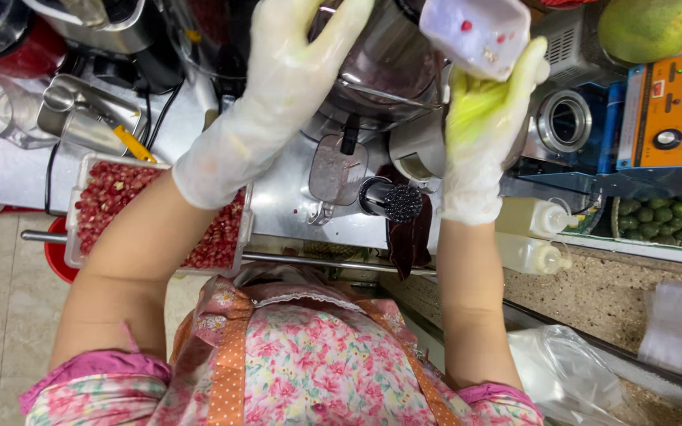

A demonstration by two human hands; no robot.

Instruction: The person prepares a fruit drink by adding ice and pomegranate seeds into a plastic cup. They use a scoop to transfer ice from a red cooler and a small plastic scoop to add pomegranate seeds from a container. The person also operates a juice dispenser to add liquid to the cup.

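Observation:
My right hand point(479, 134), in a thin glove, grips a small white plastic tub point(479, 31) with a few red seeds stuck inside. The tub is tilted beside the top of a steel juicer point(388, 71). My left hand point(278, 87), also gloved, reaches over the juicer's left side with its fingers stretched out and holds nothing; I cannot tell if it touches the machine. A clear tray of pomegranate seeds point(116, 197) lies under my left forearm. Below the juicer sit a black spout point(392, 201) and a clear cup point(337, 170).
Two squeeze bottles point(530, 217) lie by my right wrist. An orange and blue machine point(668, 110) stands at the right, with a large green fruit point(653, 28) above it and a basket of small green fruits point(665, 217) below. A plastic bag point(562, 371) lies on the stone counter.

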